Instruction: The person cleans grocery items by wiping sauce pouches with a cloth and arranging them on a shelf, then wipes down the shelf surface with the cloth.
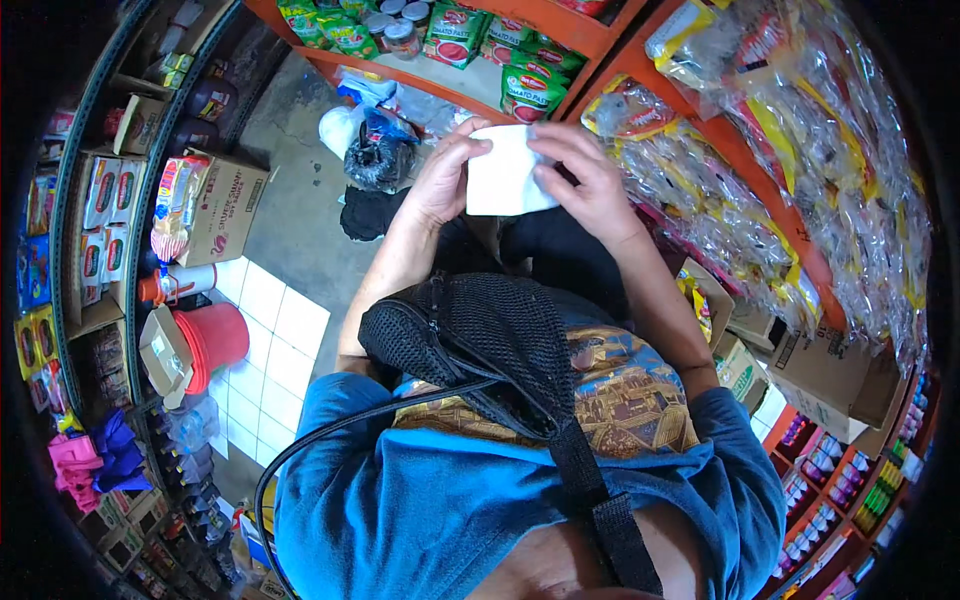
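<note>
A white, roughly square piece of what looks like paper [504, 176] is held up in front of me, its visible face blank. My left hand [450, 169] grips its left edge, thumb on top. On the right side, the fingers of my right hand [581, 172] bend over the upper corner and edge of the piece. Beyond it, green pouches of tomato paste [531, 94] stand on an orange shelf [450, 67]. My legs in dark trousers are partly hidden below the piece.
Plastic-wrapped goods [720, 187] hang along an orange frame at right. A black plastic bag [380, 157] lies on the concrete floor [296, 150]. At left are a cardboard box [225, 210], a red bucket [221, 345] and metal shelving. A black mesh bag [480, 330] crosses my chest.
</note>
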Action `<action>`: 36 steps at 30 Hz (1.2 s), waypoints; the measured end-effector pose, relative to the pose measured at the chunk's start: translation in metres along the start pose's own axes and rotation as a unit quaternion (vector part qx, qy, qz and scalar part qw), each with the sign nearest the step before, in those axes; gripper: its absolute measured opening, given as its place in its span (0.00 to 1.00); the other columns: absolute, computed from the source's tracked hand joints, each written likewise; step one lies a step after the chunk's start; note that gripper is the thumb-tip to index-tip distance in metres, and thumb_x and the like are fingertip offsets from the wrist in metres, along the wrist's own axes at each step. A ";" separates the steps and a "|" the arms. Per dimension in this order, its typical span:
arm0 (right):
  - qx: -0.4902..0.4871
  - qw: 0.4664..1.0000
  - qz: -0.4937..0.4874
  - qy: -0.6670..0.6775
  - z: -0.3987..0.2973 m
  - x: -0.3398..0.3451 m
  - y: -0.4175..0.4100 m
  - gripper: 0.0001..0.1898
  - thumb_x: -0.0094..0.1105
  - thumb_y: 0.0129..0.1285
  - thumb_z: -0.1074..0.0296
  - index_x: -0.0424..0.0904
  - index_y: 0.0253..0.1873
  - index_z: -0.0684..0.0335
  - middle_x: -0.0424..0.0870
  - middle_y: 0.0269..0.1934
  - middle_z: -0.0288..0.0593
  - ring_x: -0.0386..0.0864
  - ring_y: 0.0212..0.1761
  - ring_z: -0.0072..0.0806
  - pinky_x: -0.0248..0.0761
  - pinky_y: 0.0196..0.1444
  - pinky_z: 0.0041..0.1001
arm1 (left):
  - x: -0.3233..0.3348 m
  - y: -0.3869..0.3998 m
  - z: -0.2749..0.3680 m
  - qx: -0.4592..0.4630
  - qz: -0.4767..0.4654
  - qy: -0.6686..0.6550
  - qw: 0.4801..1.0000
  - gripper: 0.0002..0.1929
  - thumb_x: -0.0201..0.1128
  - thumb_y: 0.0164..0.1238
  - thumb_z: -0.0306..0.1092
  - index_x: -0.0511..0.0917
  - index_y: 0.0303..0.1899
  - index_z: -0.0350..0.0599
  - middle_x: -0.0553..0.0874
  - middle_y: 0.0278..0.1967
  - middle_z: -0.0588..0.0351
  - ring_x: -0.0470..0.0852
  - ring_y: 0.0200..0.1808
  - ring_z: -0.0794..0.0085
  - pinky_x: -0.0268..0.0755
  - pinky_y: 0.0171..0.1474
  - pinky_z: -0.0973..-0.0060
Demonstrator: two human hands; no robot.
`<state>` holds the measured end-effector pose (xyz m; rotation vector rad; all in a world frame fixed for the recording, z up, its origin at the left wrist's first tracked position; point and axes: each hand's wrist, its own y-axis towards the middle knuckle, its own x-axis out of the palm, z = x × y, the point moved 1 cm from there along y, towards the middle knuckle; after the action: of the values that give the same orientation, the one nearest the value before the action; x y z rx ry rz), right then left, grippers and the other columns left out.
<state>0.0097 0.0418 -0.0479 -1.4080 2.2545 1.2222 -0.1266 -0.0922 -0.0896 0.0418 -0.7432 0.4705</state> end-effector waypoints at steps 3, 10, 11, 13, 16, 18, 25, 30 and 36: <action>0.062 0.997 0.030 0.029 -0.001 0.005 -0.014 0.10 0.62 0.54 0.73 0.79 0.42 0.64 0.80 0.43 0.45 0.78 0.44 0.38 0.70 0.49 0.32 | 0.011 0.001 -0.008 -0.019 -0.007 -0.082 0.996 0.21 0.57 0.61 0.42 0.71 0.52 0.41 0.80 0.45 0.52 0.80 0.47 0.68 0.71 0.53 0.72; 0.085 0.987 0.133 0.002 0.007 0.002 -0.024 0.07 0.61 0.55 0.76 0.78 0.40 0.66 0.81 0.36 0.45 0.80 0.38 0.35 0.73 0.42 0.26 | 0.025 0.000 -0.025 -0.040 0.001 -0.176 0.984 0.30 0.61 0.61 0.47 0.66 0.59 0.39 0.78 0.52 0.50 0.76 0.54 0.64 0.68 0.57 0.64; 0.097 0.987 0.131 0.004 0.007 0.002 -0.026 0.07 0.61 0.56 0.76 0.77 0.40 0.66 0.81 0.36 0.44 0.80 0.37 0.31 0.73 0.40 0.24 | 0.026 -0.003 -0.024 -0.024 -0.028 -0.103 0.994 0.30 0.63 0.60 0.43 0.65 0.60 0.39 0.77 0.52 0.51 0.76 0.54 0.65 0.68 0.56 0.65; 0.107 0.986 0.129 0.008 0.010 0.003 -0.029 0.07 0.60 0.57 0.77 0.77 0.40 0.67 0.81 0.36 0.43 0.79 0.36 0.27 0.73 0.38 0.22 | 0.021 -0.005 -0.024 -0.048 -0.060 -0.007 0.997 0.30 0.65 0.56 0.31 0.65 0.60 0.39 0.77 0.52 0.55 0.76 0.53 0.71 0.68 0.55 0.70; 0.218 0.960 0.147 0.096 0.023 0.006 -0.034 0.05 0.61 0.55 0.76 0.77 0.38 0.67 0.80 0.36 0.44 0.80 0.34 0.28 0.73 0.36 0.23 | 0.030 -0.005 -0.029 -0.007 -0.058 0.102 0.993 0.27 0.64 0.58 0.29 0.66 0.59 0.39 0.78 0.50 0.59 0.76 0.51 0.75 0.67 0.55 0.74; 0.191 0.965 0.159 0.086 0.022 0.007 -0.034 0.05 0.61 0.55 0.76 0.77 0.37 0.67 0.79 0.36 0.44 0.79 0.34 0.28 0.73 0.36 0.23 | 0.029 0.001 -0.035 -0.002 -0.043 0.137 0.990 0.21 0.61 0.61 0.26 0.70 0.56 0.39 0.79 0.49 0.60 0.76 0.50 0.78 0.66 0.55 0.77; 0.144 0.975 0.170 -0.009 0.018 -0.006 -0.040 0.04 0.61 0.52 0.76 0.77 0.34 0.65 0.77 0.36 0.45 0.79 0.33 0.31 0.72 0.36 0.24 | 0.028 0.006 -0.038 0.055 -0.051 0.228 0.971 0.15 0.58 0.65 0.28 0.74 0.53 0.39 0.81 0.46 0.60 0.77 0.47 0.79 0.67 0.53 0.78; 0.229 0.959 0.155 0.060 0.017 -0.009 -0.039 0.05 0.60 0.55 0.77 0.77 0.37 0.66 0.77 0.33 0.38 0.75 0.31 0.22 0.69 0.34 0.19 | 0.039 0.001 -0.032 0.019 -0.050 0.221 0.974 0.16 0.60 0.64 0.30 0.75 0.53 0.40 0.81 0.44 0.61 0.77 0.46 0.80 0.68 0.51 0.78; 0.312 0.879 0.178 0.314 0.010 -0.009 -0.036 0.03 0.58 0.59 0.75 0.77 0.38 0.64 0.77 0.30 0.32 0.72 0.30 0.16 0.65 0.35 0.17 | 0.038 0.006 -0.036 0.068 -0.010 0.246 0.967 0.15 0.62 0.61 0.31 0.77 0.50 0.38 0.82 0.43 0.60 0.78 0.45 0.78 0.69 0.50 0.76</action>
<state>0.0419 0.0475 -0.0688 -1.2531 3.0353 -0.0174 -0.0821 -0.0650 -0.0916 0.0590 -0.2223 0.4874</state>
